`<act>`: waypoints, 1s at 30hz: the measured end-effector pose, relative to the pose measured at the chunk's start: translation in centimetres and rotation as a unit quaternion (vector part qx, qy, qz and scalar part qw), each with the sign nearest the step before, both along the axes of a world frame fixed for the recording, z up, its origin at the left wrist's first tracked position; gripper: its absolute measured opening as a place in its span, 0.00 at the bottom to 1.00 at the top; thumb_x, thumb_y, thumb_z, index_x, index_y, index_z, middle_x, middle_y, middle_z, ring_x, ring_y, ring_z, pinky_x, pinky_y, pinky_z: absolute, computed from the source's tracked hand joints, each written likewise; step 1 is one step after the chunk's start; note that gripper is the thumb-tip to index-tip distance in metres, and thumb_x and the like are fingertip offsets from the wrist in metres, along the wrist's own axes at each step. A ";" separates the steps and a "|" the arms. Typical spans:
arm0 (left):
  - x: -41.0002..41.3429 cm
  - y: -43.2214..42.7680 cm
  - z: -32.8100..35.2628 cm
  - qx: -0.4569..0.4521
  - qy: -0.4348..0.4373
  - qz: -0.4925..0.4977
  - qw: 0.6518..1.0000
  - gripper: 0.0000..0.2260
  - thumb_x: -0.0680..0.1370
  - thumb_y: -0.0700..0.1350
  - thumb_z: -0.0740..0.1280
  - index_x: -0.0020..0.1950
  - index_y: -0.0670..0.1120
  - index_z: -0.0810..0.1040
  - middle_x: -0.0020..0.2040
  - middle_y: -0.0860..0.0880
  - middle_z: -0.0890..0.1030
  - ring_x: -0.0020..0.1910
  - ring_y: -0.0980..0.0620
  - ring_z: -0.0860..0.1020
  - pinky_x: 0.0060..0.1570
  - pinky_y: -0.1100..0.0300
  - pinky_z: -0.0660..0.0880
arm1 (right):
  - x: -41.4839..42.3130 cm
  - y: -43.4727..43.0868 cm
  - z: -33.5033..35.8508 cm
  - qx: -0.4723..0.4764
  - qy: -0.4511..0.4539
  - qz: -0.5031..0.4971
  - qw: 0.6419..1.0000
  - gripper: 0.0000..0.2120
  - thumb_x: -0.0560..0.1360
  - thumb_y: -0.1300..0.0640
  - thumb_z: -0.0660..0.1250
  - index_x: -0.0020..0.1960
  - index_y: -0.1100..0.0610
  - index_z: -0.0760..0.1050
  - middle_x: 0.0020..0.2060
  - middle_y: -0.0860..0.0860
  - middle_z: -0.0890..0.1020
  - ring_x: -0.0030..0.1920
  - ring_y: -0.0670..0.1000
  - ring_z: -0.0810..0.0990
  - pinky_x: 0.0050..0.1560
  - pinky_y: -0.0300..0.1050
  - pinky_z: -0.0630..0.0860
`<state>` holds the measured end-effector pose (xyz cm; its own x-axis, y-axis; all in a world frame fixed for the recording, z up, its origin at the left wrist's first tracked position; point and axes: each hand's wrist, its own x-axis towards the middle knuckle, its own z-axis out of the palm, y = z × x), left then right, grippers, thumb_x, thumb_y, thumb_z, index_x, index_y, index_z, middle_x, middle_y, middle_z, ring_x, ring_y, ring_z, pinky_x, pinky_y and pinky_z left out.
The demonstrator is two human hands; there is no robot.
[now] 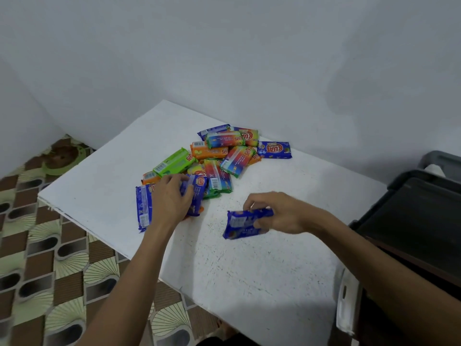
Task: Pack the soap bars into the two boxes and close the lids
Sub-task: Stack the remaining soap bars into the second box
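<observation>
A pile of wrapped soap bars [219,156], blue, green, orange and rainbow-coloured, lies on the white table [262,265]. My left hand [171,198] reaches into the near left side of the pile, fingers curled over a blue soap bar [197,193]; another blue bar [143,208] lies just left of that hand. My right hand [277,213] grips a blue soap bar [243,224] just above the table, to the right of the pile. A dark storage box [419,216] stands at the right edge, with a grey box [441,158] behind it.
A single blue bar [274,150] lies apart at the pile's far right. The table stands against a white wall. Patterned floor [50,258] shows on the left, with a green round object [59,158] on it. A white bag [346,300] hangs by the table's right side.
</observation>
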<state>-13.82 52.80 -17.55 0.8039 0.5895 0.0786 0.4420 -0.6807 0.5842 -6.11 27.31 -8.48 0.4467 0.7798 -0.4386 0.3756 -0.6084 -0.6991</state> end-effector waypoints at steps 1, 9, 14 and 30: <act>0.2 0.3 0.2 -0.001 -0.006 0.001 1.000 0.16 0.78 0.54 0.67 0.62 0.47 0.77 0.63 0.44 0.77 0.61 0.46 0.74 0.54 0.52 0.73 | 0.3 0.3 0.2 0.018 -0.002 -0.016 1.000 0.12 0.77 0.62 0.68 0.56 0.50 0.71 0.60 0.49 0.79 0.58 0.50 0.76 0.44 0.38 0.78; 3.2 2.7 1.0 0.042 0.026 0.040 0.998 0.15 0.79 0.52 0.65 0.63 0.47 0.76 0.67 0.43 0.72 0.65 0.42 0.70 0.62 0.46 0.67 | 1.7 2.1 0.0 0.099 -0.186 -0.084 0.974 0.14 0.73 0.59 0.73 0.51 0.44 0.74 0.52 0.47 0.72 0.53 0.47 0.71 0.45 0.31 0.68; 4.8 4.1 0.7 0.054 0.098 0.028 0.993 0.20 0.79 0.54 0.64 0.68 0.48 0.72 0.69 0.42 0.70 0.68 0.39 0.67 0.64 0.42 0.66 | 1.8 2.7 -0.5 0.106 -0.441 -0.073 0.888 0.12 0.73 0.52 0.73 0.56 0.48 0.81 0.44 0.50 0.82 0.44 0.49 0.73 0.43 0.41 0.64; 8.1 4.8 0.5 0.066 0.148 -0.003 0.987 0.29 0.74 0.66 0.65 0.69 0.50 0.68 0.65 0.43 0.75 0.65 0.39 0.71 0.63 0.41 0.64 | 0.8 2.6 0.4 0.329 0.141 -0.239 0.903 0.13 0.72 0.56 0.68 0.54 0.48 0.70 0.59 0.45 0.78 0.58 0.49 0.81 0.44 0.46 0.82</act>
<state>-5.74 57.64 -17.01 0.8069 0.5846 -0.0843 0.5752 -0.7454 0.3370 -5.30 29.93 -8.12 0.7444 0.6602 -0.1000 -0.0697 -0.0721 -0.9950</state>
